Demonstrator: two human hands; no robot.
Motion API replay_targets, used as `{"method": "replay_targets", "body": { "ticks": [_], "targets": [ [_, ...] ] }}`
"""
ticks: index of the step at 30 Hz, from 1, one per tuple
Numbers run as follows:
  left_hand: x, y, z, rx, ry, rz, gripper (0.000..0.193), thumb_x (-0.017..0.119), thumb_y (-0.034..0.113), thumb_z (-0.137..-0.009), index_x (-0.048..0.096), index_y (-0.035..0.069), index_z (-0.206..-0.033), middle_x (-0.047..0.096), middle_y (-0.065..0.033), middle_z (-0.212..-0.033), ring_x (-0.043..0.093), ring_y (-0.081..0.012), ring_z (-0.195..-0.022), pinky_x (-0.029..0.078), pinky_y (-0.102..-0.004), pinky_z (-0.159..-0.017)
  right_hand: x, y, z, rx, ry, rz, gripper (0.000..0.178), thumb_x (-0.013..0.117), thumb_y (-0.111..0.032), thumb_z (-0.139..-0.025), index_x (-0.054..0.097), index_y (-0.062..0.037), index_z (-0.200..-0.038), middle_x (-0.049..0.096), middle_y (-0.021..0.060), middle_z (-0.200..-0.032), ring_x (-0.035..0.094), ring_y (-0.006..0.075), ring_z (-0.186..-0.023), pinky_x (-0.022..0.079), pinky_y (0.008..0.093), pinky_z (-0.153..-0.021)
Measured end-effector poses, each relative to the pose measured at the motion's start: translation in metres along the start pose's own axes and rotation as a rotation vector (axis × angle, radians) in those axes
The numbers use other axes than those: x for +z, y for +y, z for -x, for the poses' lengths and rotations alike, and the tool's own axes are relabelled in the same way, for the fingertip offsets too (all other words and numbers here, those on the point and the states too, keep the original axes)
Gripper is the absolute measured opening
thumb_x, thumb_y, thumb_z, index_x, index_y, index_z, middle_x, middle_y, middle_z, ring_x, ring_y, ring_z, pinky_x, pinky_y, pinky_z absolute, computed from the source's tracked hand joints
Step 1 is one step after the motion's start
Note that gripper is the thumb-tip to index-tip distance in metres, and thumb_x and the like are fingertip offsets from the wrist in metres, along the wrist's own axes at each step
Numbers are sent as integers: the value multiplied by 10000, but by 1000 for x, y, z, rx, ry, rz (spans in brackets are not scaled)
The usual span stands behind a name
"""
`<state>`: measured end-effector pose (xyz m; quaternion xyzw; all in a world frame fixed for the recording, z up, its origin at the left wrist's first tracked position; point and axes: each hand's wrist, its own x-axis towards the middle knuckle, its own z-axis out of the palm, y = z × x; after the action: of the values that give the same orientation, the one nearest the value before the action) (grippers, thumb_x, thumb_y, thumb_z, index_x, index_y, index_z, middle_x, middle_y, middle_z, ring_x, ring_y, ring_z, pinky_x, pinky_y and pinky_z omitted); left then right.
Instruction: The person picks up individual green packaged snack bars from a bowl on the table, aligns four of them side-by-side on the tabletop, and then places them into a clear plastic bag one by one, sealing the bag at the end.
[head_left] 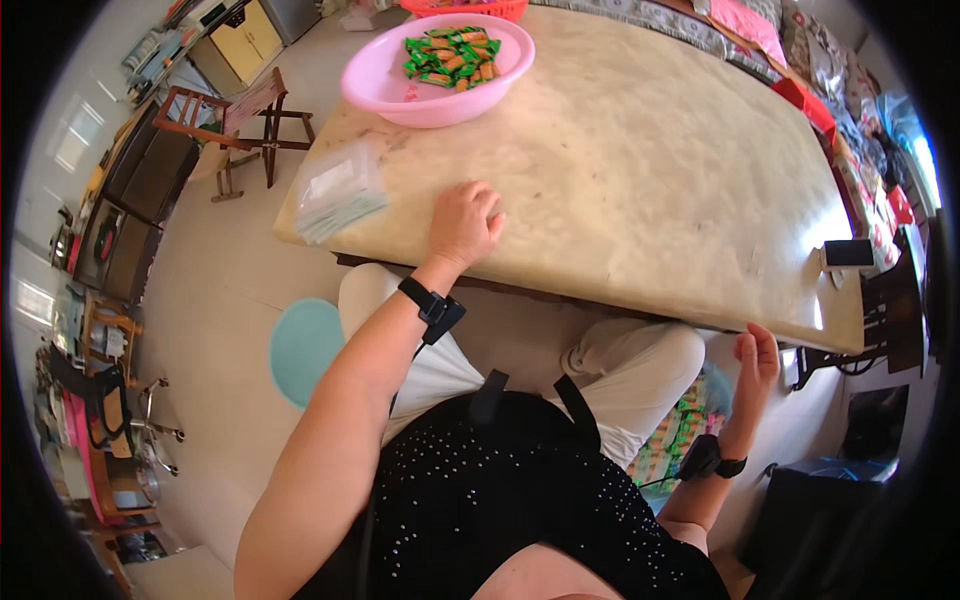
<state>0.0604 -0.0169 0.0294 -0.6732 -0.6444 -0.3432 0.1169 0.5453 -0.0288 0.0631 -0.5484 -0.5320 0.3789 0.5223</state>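
My left hand (pixel 466 222) rests on the near edge of the pale table (pixel 620 160), its fingers loosely curled with nothing visible in them. Beside it on the left lies a stack of clear plastic bags (pixel 342 190). Beyond, a pink basin (pixel 375 85) holds a heap of small green-and-orange wrapped snack packets (pixel 452 58). My right hand (pixel 757 362) is by the table's near right edge, fingers apart and slightly bent, holding nothing I can see. Below it, next to my leg, a container of similar packets (pixel 680 430) is partly hidden.
A red basket (pixel 470 8) sits behind the basin. On the table's right corner stands a small dark-screened device (pixel 847 254). A teal basin (pixel 305 352) is on the floor at left, a folding wooden chair (pixel 270 115) farther off. A dark box (pixel 810 515) stands at lower right.
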Motion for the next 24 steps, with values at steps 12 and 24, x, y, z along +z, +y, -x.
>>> {"method": "replay_targets", "body": {
  "ticks": [12, 24],
  "targets": [
    [-18, -14, 36, -318, -204, 749, 386, 638, 321, -942, 625, 26, -1190, 651, -113, -1191, 597, -256, -1151, 469, -360, -964, 202, -63, 44, -163, -777, 50, 159, 685, -47, -882, 678, 23, -1024, 613, -8, -773, 532, 51, -689, 454, 224, -618],
    [-98, 5, 82, -527, -333, 1234, 594, 479, 510, -1010, 450, 40, -1372, 503, -81, -1367, 537, -184, -1213, 465, -346, -968, 287, -78, 47, -536, -1197, -23, 269, 721, -85, -834, 659, -17, -1087, 635, 85, -766, 597, 196, -651, 494, 321, -609]
  ]
}}
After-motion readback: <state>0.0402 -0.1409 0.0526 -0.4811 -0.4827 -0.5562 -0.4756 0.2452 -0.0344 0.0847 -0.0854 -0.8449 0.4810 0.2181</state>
